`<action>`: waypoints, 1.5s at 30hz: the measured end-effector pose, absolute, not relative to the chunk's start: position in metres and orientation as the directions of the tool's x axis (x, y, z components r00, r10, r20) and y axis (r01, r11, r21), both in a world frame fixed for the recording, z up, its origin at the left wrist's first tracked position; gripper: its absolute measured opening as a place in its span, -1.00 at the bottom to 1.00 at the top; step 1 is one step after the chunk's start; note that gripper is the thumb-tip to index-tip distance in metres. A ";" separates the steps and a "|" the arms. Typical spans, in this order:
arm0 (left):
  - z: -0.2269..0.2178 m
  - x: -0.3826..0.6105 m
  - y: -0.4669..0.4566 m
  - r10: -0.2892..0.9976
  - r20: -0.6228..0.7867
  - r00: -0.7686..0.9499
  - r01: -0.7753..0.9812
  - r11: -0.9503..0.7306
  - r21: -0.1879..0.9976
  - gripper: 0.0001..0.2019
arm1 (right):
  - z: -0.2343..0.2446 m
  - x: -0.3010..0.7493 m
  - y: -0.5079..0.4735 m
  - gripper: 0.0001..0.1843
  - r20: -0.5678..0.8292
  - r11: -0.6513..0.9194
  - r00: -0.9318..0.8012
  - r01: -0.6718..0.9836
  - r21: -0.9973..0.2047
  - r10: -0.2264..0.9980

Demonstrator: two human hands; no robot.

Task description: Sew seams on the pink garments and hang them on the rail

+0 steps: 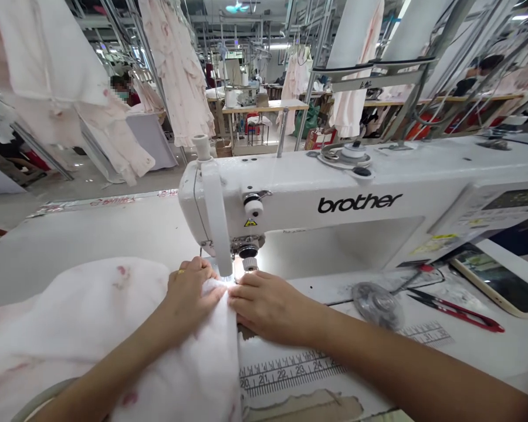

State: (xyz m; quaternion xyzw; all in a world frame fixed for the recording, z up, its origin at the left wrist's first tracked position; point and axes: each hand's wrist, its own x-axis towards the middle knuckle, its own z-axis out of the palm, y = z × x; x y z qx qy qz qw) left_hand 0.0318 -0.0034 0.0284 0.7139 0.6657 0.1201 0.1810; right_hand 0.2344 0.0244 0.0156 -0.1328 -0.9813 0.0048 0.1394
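A soft white fabric piece [110,299] with pink flower prints spreads over the left side of the table and runs up to the white Brother sewing machine [290,193]. My left hand [191,293] grips the fabric just left of the needle area, thumb and fingers pinched on a fold. Close beside it, my right hand [268,305] presses its fingertips together on the fabric's right edge, just in front of the presser foot. The needle and foot are mostly hidden by the fingers and the machine's white guard [217,223]. A lamp brightens that spot.
Right of the machine bed lie red-handled thread snips [462,310], a clear round plastic piece [378,305] and a phone [497,278]. A printed ruler strip [290,372] runs along the table's front. Pink garments [176,70] hang behind, with a person [125,91] far left.
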 end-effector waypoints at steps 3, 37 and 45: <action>0.025 0.034 -0.003 0.996 -0.063 0.069 0.905 -0.036 0.425 -0.82 | 0.014 0.235 0.024 -0.80 0.279 0.967 -0.927 0.249 -0.044 0.251; 0.029 0.037 0.031 0.997 0.028 0.071 0.928 -0.076 0.366 -0.73 | 0.020 0.234 0.033 -0.75 0.289 0.901 -0.860 0.434 -0.019 0.420; 0.029 0.040 0.027 0.992 0.094 0.081 0.928 -0.110 0.357 -0.63 | 0.018 0.238 0.035 -0.72 0.287 0.901 -0.857 0.428 -0.063 0.428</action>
